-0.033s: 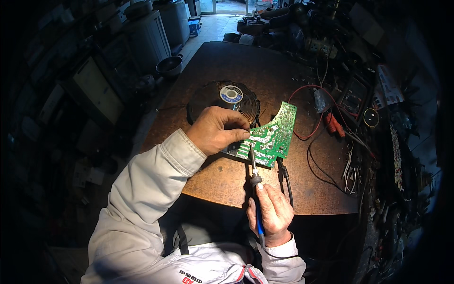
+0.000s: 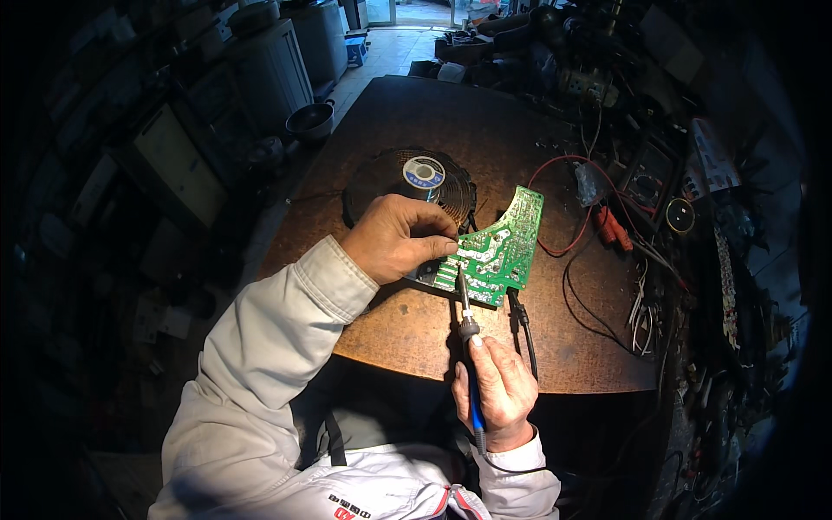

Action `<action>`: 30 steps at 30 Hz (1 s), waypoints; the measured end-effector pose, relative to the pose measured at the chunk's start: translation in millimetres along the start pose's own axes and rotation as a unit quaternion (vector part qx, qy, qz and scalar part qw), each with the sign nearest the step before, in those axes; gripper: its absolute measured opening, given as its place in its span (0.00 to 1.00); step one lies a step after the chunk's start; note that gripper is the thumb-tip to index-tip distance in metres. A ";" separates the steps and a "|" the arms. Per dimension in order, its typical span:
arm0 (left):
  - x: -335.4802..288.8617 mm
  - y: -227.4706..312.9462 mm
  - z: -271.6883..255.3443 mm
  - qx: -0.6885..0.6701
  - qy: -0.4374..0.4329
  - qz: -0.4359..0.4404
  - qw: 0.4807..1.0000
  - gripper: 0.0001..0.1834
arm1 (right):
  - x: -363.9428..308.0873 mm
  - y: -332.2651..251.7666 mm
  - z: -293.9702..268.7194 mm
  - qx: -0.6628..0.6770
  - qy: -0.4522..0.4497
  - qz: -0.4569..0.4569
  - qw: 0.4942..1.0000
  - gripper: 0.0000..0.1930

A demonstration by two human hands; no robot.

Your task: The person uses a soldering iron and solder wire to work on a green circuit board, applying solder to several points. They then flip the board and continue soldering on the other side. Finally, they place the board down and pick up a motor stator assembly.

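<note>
A green circuit board (image 2: 520, 234) lies solder side up on the wooden table. My right hand (image 2: 498, 386) grips a soldering iron (image 2: 474, 381) with a blue handle, its tip pointing away from me and resting at the board's lower left part. Thumb and forefinger of my left hand (image 2: 403, 236) are pinched together over the board's left edge, close to the iron's tip; what they hold is too small to make out. Just behind that hand stands a spool of solder wire (image 2: 424, 173) with a blue and white label, on a dark round coil (image 2: 364, 186).
A black cable (image 2: 526, 325) runs from the board's near edge. To the right are a red test lead (image 2: 559, 161), red clips (image 2: 613, 229), a multimeter (image 2: 648, 178) and loose wires (image 2: 643, 321). A pan (image 2: 310, 121) sits beyond the table's left edge.
</note>
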State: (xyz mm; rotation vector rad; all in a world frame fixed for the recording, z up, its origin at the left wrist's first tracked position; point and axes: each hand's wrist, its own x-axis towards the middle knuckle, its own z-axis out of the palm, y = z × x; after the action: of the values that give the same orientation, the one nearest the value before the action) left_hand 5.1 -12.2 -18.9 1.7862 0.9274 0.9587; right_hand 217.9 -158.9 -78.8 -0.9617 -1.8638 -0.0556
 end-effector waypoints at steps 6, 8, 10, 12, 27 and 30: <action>0.2 0.6 -0.3 -0.009 -0.005 -0.017 1.000 0.08 | 0.4 -0.2 -0.4 0.000 -0.002 0.000 1.000 0.21; 0.8 -0.1 0.2 -0.008 -0.001 -0.013 1.000 0.08 | 0.6 0.7 -0.4 -0.008 -0.004 -0.004 1.000 0.22; 0.9 0.5 0.6 -0.007 0.001 -0.011 1.000 0.08 | 0.4 0.8 -0.4 -0.014 -0.004 -0.007 1.000 0.23; 0.4 2.8 0.9 -0.005 0.001 -0.013 1.000 0.08 | -0.1 0.2 -0.9 -0.016 -0.001 -0.008 1.000 0.23; -0.3 1.3 1.7 0.022 -0.002 -0.010 1.000 0.07 | 1.0 0.0 -0.5 -0.018 -0.002 -0.009 1.000 0.22; 0.3 1.2 1.9 0.028 -0.004 -0.012 1.000 0.07 | 0.5 -0.2 -0.7 -0.016 -0.003 -0.006 1.000 0.22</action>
State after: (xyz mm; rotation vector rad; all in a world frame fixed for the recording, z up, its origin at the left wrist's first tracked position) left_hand 7.2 -13.0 -18.3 1.8208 0.9762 0.9181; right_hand 218.3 -159.0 -77.9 -0.9732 -1.8794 -0.0895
